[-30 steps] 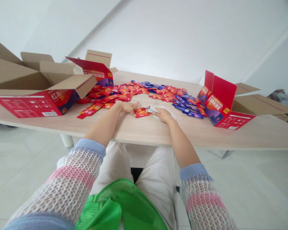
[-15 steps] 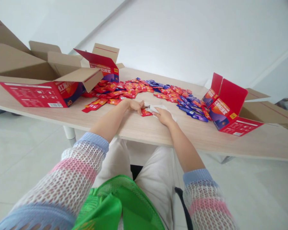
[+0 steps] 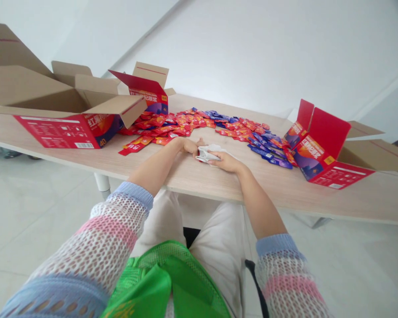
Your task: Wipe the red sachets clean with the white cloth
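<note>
A pale wood-grain table (image 3: 199, 182) stands before a white wall (image 3: 268, 53). The right hand (image 3: 226, 161) holds a crumpled white cloth (image 3: 208, 151) over a mostly hidden red sachet (image 3: 199, 157), its edge showing beside the left hand (image 3: 190, 146), whose grip I cannot tell. Beyond both hands curve red and purple-blue sachets (image 3: 268, 148). Open red cartons (image 3: 63, 132) flank them: two left of the left hand, one right of the right.

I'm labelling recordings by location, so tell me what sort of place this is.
Likely a plain indoor workroom: red and purple sachets lie heaped on a long table between open printed cartons.
</note>
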Tool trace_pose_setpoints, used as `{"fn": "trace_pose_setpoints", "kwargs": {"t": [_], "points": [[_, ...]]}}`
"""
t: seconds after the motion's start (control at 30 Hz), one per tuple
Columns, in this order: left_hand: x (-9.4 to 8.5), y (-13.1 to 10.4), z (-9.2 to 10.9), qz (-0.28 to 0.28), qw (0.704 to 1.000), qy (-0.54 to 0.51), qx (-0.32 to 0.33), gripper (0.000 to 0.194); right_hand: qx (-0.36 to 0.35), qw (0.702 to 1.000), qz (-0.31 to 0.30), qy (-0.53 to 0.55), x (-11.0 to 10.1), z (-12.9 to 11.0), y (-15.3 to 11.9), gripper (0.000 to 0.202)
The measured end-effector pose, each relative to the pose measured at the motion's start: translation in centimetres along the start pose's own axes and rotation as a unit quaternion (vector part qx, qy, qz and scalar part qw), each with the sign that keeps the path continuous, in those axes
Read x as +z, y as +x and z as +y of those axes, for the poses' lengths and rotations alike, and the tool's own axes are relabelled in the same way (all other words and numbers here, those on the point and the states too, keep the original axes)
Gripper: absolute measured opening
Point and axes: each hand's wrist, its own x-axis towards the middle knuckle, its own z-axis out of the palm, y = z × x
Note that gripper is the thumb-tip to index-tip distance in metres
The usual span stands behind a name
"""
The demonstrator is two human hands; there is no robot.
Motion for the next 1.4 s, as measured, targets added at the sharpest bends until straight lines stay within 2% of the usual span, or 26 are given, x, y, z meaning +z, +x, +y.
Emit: {"fn": "trace_pose_setpoints", "kwargs": {"t": [0.1,0.23,0.43,0.63,0.77,0.87,1.0,1.23,1.3,1.4], "points": [[0.0,0.3,-0.3,-0.02,0.999,-0.031,-0.011,0.133,-0.009,0.998,0.033,0.044,0.0,0.1,0.1,0.04],[0.0,0.4,-0.4,-0.035,0.998,-0.046,-0.007,0.135,-0.004,0.997,0.077,0.007,0.1,0.6,0.5,0.037],[-0.3,0.0,-0.2,-0.054,0.997,-0.035,-0.038,0.134,0.029,0.997,0.05,-0.052,0.1,1.3,0.3,0.044],[-0.3,0.2,-0.4,-0.052,0.998,-0.022,-0.029,0.13,0.041,0.997,0.062,-0.021,0.0,1.7,0.8,0.044],[-0.4,0.3,-0.4,-0.035,0.999,-0.005,-0.001,0.128,0.116,0.986,0.104,-0.058,-0.3,2.9,0.9,0.041],[-0.6,0.2,-0.2,-0.049,0.999,-0.015,-0.003,0.127,0.181,0.971,0.108,-0.117,-0.8,3.4,0.7,0.04],[-0.7,0.1,0.0,-0.059,0.998,-0.007,-0.017,0.126,0.223,0.949,0.124,-0.188,-1.0,3.0,0.5,0.043],[-1.0,-0.3,0.7,-0.065,0.994,0.066,-0.064,0.117,0.296,0.91,0.137,-0.254,-0.9,2.0,0.7,0.053],[-0.9,-0.4,0.7,-0.052,0.994,0.061,-0.068,0.119,0.3,0.911,0.133,-0.251,-0.8,2.0,0.6,0.055],[-0.8,-0.5,0.3,0.002,0.998,0.035,-0.056,0.128,0.293,0.919,0.122,-0.234,-0.7,2.2,0.3,0.061]]}}
